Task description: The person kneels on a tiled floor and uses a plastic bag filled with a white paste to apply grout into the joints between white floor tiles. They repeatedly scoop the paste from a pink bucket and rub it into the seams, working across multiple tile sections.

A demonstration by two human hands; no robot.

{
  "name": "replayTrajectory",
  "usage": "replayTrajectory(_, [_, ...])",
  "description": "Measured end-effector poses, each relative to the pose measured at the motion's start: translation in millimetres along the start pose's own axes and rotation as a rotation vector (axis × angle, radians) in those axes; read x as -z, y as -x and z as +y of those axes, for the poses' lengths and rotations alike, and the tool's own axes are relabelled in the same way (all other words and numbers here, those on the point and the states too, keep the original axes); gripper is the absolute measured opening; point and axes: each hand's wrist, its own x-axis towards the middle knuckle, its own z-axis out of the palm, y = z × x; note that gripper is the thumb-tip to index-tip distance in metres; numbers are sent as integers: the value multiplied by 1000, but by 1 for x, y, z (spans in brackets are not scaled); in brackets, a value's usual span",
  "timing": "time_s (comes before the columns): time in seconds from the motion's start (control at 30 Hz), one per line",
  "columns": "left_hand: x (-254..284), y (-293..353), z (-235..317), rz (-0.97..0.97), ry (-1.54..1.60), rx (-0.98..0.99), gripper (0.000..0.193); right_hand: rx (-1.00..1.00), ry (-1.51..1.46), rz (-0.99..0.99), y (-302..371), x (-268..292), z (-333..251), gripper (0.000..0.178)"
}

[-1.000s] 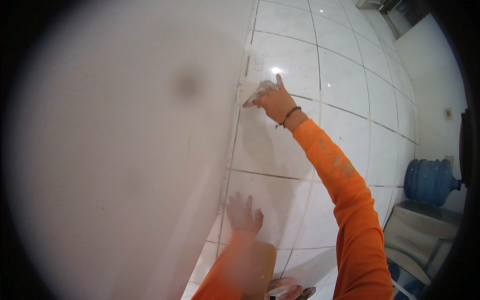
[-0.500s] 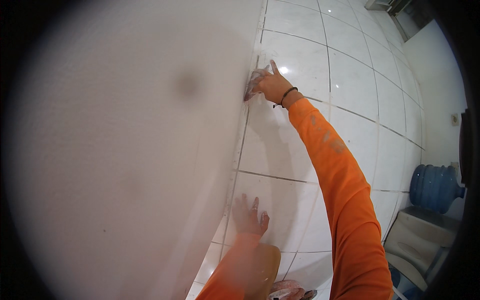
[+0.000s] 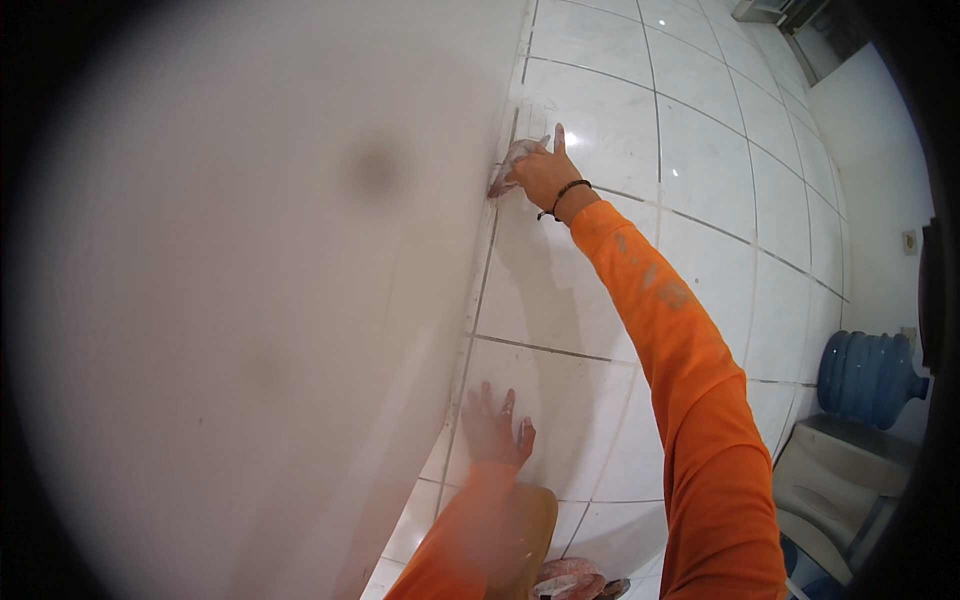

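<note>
My right hand (image 3: pixel 548 178) reaches far out to the seam where the white tiled floor (image 3: pixel 570 280) meets the white wall (image 3: pixel 260 270). Its fingers close on a crumpled greyish-white piece of thin material (image 3: pixel 514 164), perhaps plastic or cloth, pressed into that corner; the thumb sticks up. Nearer to me, my left hand (image 3: pixel 498 432) lies flat on a tile beside the wall with fingers spread and holds nothing. White residue marks its fingertips. Dark grout lines run between the tiles, some of them whitened. A lens smudge blurs part of the left forearm.
My bent knee (image 3: pixel 535 520) shows at the bottom, next to a reddish object smeared with white (image 3: pixel 570 580). At the right, a large blue water bottle (image 3: pixel 868 378) lies above a grey-white piece of furniture (image 3: pixel 835 480). A doorway (image 3: pixel 825 40) opens at the far right.
My right hand has shifted slightly and turned at the wrist, and more of the crumpled piece shows. My left hand stays nearly where it was.
</note>
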Motion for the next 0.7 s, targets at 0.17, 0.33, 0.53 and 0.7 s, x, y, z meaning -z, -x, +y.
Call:
replayTrajectory(0.17, [1, 2, -3, -6, -14, 18, 55, -33, -47, 29, 9, 6, -14, 44])
replayTrajectory(0.33, [2, 1, -2, -14, -28, 21, 55, -98, -111, 37, 16, 4, -20, 45])
replayTrajectory(0.53, [4, -1, 0, -41, -64, 40, 54, -246, -79, -99, 7, -2, -26, 37])
replayTrajectory(0.7, [-7, 7, -10, -78, -38, 51, 62, -280, -98, -132, 11, 4, -37, 32])
